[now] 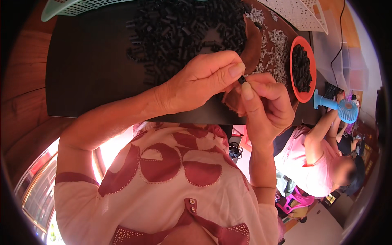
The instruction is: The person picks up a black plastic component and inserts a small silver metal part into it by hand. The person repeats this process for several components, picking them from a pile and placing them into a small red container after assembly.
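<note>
Just past the table's near edge, my left hand (208,79) and my right hand (267,100) meet fingertip to fingertip. Between them they pinch a small black cylindrical piece (242,79), mostly covered by the thumbs and fingers. Beyond my left hand spreads a large heap of short black tubes (175,32). To the right of the heap lie many small silvery springs (277,47) on a brown cloth (254,45), which reaches under my hands. Whether a spring sits inside the pinched piece I cannot tell.
An orange-red bowl (293,69) of black pieces (302,67) stands at the right, beside a small blue fan (347,110). A pale green basket (77,7) and a white perforated basket (302,16) line the far side of the dark table (85,61). Another person (314,159) sits at the right.
</note>
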A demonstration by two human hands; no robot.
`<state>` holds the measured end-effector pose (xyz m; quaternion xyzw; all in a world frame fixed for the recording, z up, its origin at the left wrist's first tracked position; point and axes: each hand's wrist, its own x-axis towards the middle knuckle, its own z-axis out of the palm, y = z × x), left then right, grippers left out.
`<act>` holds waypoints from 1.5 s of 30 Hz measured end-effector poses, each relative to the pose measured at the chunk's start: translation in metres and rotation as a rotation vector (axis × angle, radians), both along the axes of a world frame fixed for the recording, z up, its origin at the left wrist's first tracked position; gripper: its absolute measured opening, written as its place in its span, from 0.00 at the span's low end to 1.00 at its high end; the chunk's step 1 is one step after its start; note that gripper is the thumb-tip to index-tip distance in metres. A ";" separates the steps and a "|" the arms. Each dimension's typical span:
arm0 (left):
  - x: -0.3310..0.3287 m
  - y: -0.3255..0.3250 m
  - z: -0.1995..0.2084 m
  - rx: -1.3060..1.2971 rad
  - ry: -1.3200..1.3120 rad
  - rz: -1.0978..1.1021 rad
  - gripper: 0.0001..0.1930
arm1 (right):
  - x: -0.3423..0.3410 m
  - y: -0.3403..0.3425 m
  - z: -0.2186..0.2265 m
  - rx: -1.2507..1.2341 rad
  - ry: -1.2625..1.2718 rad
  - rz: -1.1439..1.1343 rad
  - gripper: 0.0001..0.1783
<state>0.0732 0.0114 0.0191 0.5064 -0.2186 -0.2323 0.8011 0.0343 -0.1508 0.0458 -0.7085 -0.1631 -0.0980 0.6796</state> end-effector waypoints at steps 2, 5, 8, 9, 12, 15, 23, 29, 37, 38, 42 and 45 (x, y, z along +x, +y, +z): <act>0.000 -0.001 -0.002 0.013 -0.008 0.005 0.15 | 0.001 -0.003 -0.001 -0.011 -0.009 0.010 0.06; 0.000 0.000 0.001 0.023 -0.018 -0.005 0.14 | -0.001 -0.009 0.001 -0.068 -0.018 0.023 0.06; -0.001 -0.002 -0.001 0.014 -0.053 0.002 0.14 | -0.006 -0.009 -0.002 -0.132 -0.036 0.003 0.07; -0.001 -0.003 -0.002 0.006 -0.091 0.021 0.14 | -0.008 -0.008 -0.005 -0.150 -0.057 -0.024 0.07; -0.001 -0.002 0.001 -0.050 -0.018 -0.019 0.14 | -0.012 -0.003 -0.011 -0.242 -0.137 -0.111 0.08; -0.001 -0.001 0.001 -0.077 0.028 -0.044 0.14 | -0.012 -0.003 -0.014 -0.263 -0.171 -0.126 0.09; 0.002 -0.001 0.001 -0.051 0.074 -0.088 0.14 | -0.001 -0.010 -0.007 -0.170 -0.124 0.009 0.10; 0.003 -0.001 0.005 -0.122 0.390 -0.198 0.15 | 0.019 -0.016 0.013 -0.308 -0.119 0.118 0.16; 0.000 -0.001 0.002 -0.122 0.510 -0.238 0.17 | 0.015 -0.009 0.004 -0.318 -0.237 0.104 0.14; 0.001 0.000 0.001 -0.138 0.534 -0.293 0.17 | 0.013 -0.006 0.002 -0.292 -0.238 0.083 0.14; 0.002 -0.001 0.002 -0.169 0.583 -0.361 0.18 | 0.012 -0.003 -0.002 -0.263 -0.257 0.026 0.14; 0.003 -0.001 0.005 -0.187 0.587 -0.383 0.18 | 0.012 -0.004 -0.004 -0.260 -0.290 0.015 0.14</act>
